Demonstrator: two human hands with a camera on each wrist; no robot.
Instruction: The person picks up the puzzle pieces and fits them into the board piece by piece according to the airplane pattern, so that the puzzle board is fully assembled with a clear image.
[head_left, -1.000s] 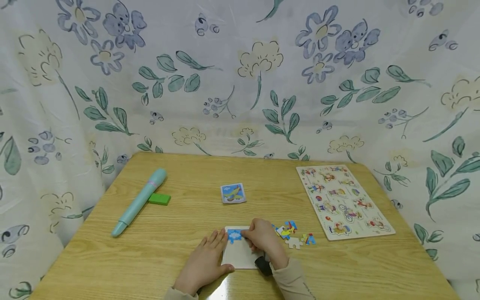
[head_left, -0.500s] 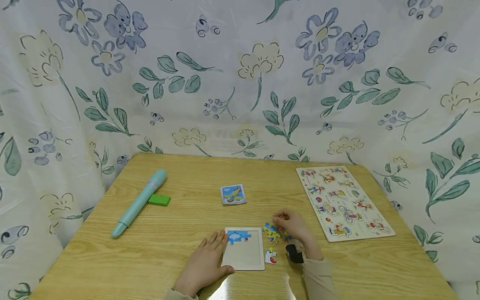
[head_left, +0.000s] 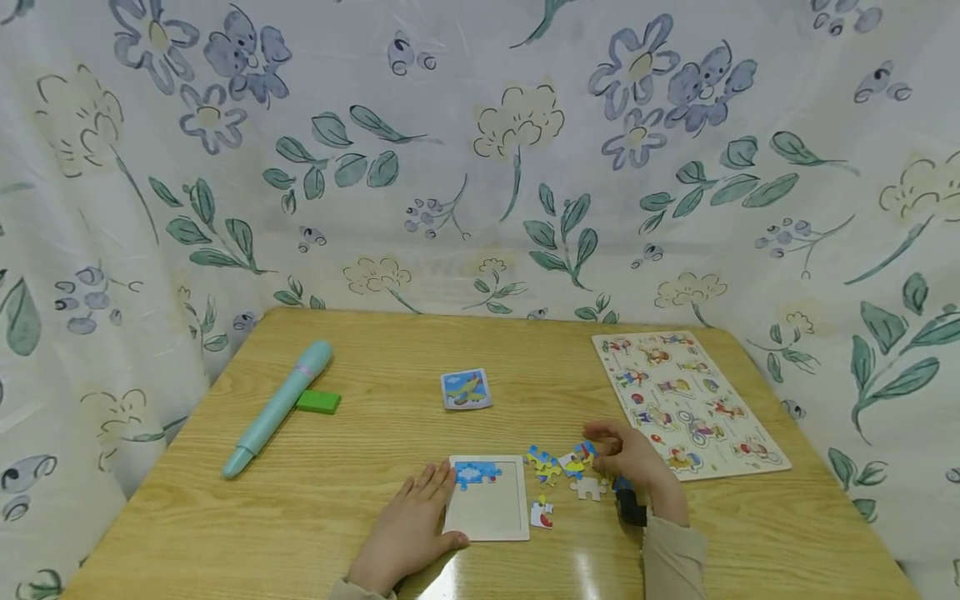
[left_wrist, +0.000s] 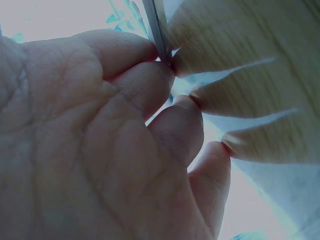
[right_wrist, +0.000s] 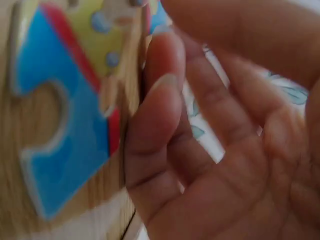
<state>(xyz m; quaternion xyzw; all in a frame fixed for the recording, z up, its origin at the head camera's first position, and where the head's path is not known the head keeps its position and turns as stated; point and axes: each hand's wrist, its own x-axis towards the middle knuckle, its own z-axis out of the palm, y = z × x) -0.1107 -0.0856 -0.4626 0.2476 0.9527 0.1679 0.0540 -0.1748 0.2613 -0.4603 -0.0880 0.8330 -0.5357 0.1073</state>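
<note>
A small white puzzle tray lies near the table's front edge, with blue pieces fitted in its top left corner. My left hand lies flat on the table, its straight fingers against the tray's left edge. Right of the tray lie several loose pieces, one white piece and one red-and-white piece. My right hand curls over the rightmost of them. In the right wrist view a fingertip and the thumb close on the edge of a blue, red and yellow piece.
A teal pen and a green block lie at the left. An airplane picture card sits mid-table. A large picture puzzle board lies at the right. Floral cloth walls the table on three sides.
My right hand left the tray and moved right to the loose pieces, shifting some about. More blue now shows in the tray's top corner. The left hand stayed put.
</note>
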